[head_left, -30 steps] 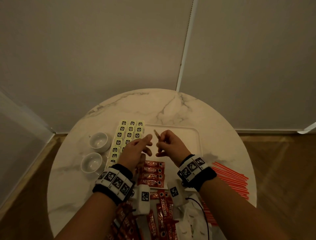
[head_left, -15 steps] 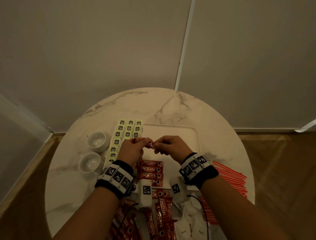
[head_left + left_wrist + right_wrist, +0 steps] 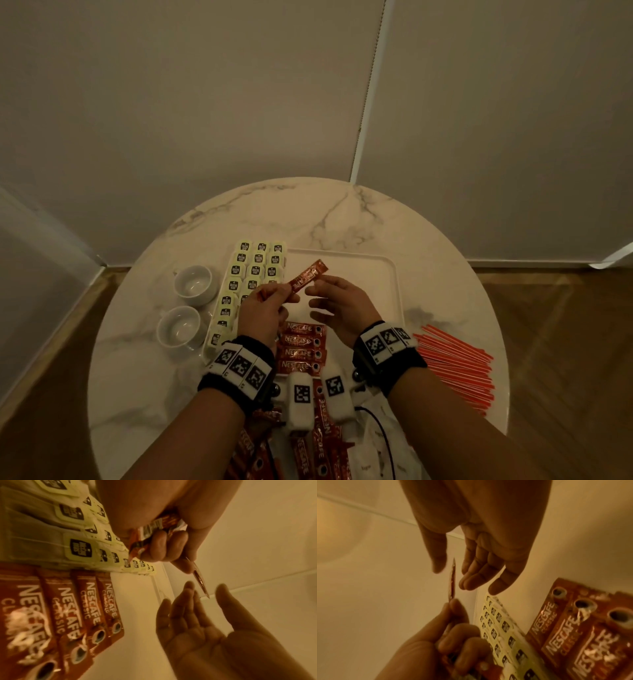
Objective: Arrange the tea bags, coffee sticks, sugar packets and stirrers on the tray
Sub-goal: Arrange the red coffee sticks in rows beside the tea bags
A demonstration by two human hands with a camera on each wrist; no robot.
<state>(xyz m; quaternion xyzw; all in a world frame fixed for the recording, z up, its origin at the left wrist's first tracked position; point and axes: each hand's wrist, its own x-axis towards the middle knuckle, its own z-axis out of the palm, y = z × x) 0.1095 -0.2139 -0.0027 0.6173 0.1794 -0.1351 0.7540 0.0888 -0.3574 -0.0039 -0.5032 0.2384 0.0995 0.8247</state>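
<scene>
Change: right hand [image 3: 337,301] has released the coffee stick [image 3: 307,276]; fingers spread, empty.
Left hand [image 3: 263,308]: pinches stick alone.
Implication: likely joins 4 sticks on tray [image 3: 380,270].

Round marble table [image 3: 342,212], pale wall panels [image 3: 171,102], seemingly wooden floor [image 3: 565,325]

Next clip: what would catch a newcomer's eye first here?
The left hand pinches a red coffee stick raised above the white tray, with the open right hand beside it. On the tray lie rows of pale tea bags and four coffee sticks; orange stirrers fan out on the table's right.
</scene>
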